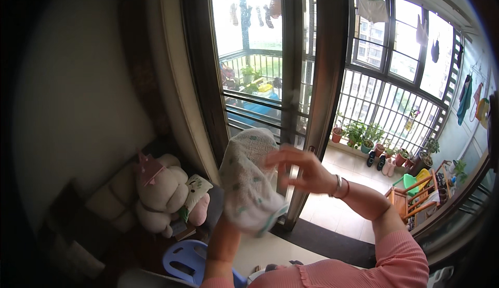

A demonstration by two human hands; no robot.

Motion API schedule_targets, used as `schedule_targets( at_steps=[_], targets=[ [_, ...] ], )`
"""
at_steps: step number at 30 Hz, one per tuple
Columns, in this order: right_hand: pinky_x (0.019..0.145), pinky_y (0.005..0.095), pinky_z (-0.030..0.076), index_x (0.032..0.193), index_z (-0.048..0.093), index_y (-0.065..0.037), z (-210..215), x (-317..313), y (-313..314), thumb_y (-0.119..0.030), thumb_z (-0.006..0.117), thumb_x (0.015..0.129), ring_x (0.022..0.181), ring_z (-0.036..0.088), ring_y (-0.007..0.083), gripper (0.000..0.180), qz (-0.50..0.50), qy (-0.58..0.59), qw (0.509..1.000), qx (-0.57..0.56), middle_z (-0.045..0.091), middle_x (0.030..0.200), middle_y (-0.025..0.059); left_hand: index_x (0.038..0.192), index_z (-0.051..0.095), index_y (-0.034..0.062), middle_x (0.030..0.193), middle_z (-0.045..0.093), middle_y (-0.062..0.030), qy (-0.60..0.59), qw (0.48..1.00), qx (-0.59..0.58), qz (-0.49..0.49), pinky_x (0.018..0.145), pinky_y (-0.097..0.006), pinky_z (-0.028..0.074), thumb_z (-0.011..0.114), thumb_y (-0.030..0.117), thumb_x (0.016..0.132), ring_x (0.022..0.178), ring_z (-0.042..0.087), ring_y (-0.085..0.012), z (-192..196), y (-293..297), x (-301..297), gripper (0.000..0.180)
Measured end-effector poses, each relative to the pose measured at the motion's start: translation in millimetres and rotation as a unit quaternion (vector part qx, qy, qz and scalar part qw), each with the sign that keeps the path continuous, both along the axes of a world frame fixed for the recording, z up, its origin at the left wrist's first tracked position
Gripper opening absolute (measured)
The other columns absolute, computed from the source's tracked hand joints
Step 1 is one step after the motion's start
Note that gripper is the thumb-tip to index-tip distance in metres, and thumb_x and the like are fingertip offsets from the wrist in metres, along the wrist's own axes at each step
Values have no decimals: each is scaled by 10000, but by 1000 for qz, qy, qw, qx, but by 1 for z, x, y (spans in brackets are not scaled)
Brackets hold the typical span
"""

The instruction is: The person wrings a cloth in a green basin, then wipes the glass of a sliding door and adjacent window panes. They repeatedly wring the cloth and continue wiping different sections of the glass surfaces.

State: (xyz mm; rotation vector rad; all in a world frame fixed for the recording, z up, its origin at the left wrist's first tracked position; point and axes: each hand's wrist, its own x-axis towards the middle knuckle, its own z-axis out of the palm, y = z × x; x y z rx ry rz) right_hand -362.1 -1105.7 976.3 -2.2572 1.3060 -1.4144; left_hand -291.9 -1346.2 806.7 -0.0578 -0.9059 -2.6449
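Note:
A white towel point(249, 184) with small green spots and a green-striped edge hangs in front of the glass sliding door. My left forearm point(223, 244) runs up beneath it, and the cloth covers my left hand, so its fingers do not show. Just right of the towel is my right hand point(299, 169), a little blurred, with its fingers apart and nothing in them. Its fingertips overlap the towel's edge in the picture; whether they touch it I cannot tell. A bracelet circles the right wrist.
A blue plastic chair point(184, 259) stands low at the left. Plush toys point(163, 194) sit behind it. The door frame point(325, 80) rises close by my right hand. Beyond it, the balcony holds potted plants point(364, 135), shoes and a wooden chair point(403, 199).

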Motion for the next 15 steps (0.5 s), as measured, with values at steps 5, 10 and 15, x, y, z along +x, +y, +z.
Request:
schedule_targets(
  at_steps=[5,10,15],
  targets=[
    [1014,361,472,1371,511,-33,-37,-61,-63,-377,708,906,1196,571,209,611,-128,-149,978,71,574,1333,121,1199,580,58,1066,664,-82,16,995,11,-95,727,-374,533,649,229,905,848,664,-261,6,-37,-26,347],
    [909,306,525,1235,599,-11,-21,-63,-83,-296,611,993,994,637,113,374,-113,-399,902,119,680,1091,42,1251,557,45,1122,652,-83,-4,995,-15,-98,773,-352,532,664,214,907,904,655,-237,15,-77,-29,398],
    [770,228,540,1135,650,-2,30,-84,-93,-338,593,999,909,648,83,366,-66,-488,865,92,691,1007,21,1303,534,33,1177,639,-83,-16,996,-59,-71,819,-330,531,680,200,909,960,646,-213,27,-105,-29,452]
  ],
)
